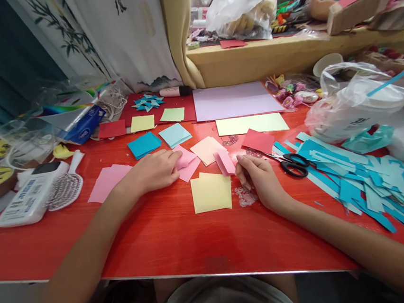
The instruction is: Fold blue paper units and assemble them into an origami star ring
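Note:
My left hand is palm down, its fingers curled onto a folded pink paper that lies over a pink square. To the right, my right hand is closed in a pinch, its fingertips at the edge of a small folded pink strip of paper that stands tilted up. Between the hands lie a peach paper stack and, nearer me, pale yellow squares. Pink sheets rest beside my left forearm. Black-handled scissors lie just past my right hand, by a red square.
Blue paper stacks and a folded blue star lie farther back. Blue paper strips are heaped on the right, below a plastic bag. At left are a hairbrush and a white box. A lilac sheet lies behind.

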Tool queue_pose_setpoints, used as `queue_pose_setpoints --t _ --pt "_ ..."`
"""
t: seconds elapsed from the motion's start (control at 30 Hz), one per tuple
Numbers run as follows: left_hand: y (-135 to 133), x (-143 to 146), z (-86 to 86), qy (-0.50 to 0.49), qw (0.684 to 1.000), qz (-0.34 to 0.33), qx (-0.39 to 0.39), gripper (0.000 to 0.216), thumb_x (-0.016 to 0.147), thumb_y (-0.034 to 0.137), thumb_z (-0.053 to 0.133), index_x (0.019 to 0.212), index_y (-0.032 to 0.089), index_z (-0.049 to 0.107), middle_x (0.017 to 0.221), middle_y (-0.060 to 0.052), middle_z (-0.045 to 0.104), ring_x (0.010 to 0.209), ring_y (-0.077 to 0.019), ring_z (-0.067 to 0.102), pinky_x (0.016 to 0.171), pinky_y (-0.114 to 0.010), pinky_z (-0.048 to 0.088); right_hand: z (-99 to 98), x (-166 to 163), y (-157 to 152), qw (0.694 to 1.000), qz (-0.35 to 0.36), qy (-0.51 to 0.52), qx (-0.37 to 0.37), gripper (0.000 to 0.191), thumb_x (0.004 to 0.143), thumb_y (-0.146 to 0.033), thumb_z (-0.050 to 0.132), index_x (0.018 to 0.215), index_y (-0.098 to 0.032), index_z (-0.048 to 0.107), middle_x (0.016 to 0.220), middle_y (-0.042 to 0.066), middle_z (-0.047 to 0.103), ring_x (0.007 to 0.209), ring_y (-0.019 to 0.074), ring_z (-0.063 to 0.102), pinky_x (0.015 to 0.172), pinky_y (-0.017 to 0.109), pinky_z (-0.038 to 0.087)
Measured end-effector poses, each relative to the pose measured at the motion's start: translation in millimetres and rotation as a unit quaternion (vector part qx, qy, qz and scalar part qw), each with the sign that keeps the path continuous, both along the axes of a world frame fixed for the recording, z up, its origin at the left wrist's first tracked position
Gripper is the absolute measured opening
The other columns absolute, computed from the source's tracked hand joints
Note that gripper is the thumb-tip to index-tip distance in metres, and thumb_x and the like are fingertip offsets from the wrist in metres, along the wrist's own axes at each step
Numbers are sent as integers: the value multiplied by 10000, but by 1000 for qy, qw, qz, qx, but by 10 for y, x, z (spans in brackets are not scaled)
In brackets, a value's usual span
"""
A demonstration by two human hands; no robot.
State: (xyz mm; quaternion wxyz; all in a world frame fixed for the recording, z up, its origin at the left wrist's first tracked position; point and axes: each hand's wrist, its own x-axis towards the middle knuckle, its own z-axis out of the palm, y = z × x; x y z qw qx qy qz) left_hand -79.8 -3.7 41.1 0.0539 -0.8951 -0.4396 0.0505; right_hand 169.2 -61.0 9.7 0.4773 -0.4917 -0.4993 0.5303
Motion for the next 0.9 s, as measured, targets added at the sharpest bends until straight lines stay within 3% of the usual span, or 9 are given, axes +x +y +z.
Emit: queue_pose_setpoints --t 0.2,0.4,0.57,0.8,0.9 --pt "-47 74 -17 32 998 12 51 241 878 282 336 992 162 511 879 -76 626 795 -217 591 549 -275 379 3 -2 -9 1000 1 -3 -5 384 870 -449 468 611 -168 503 428 -52 434 346 41 325 351 175 223" --pt "-59 103 -59 30 997 20 69 332 921 328 299 1161 165 461 922 -91 638 864 -221 612 599 -265 435 -9 -4 -3 1000 6 -6 -3 382 865 -452 476 611 -168 510 430 -52 431 346 41 320 351 180 217" --pt "-69 105 -42 26 998 12 58 393 922 295 317 1309 239 366 977 -93 640 873 -192 616 658 -250 457 -25 0 -7 1000 12 -10 -9 381 870 -447 466 614 -169 505 443 -50 435 359 44 326 365 185 237" --pt "-61 107 -57 55 996 13 69 360 924 292 302 1252 239 437 950 -89 640 824 -199 620 558 -233 424 -46 9 -10 1000 21 -20 -6 381 867 -470 457 627 -176 496 436 -53 414 360 52 309 361 196 208" --pt "-58 80 -40 61 996 -12 65 355 915 213 295 1227 242 461 980 -86 634 866 -214 615 527 -238 404 -44 12 -10 999 24 -22 -4 384 865 -479 453 631 -177 495 444 -52 418 366 53 310 367 198 214"
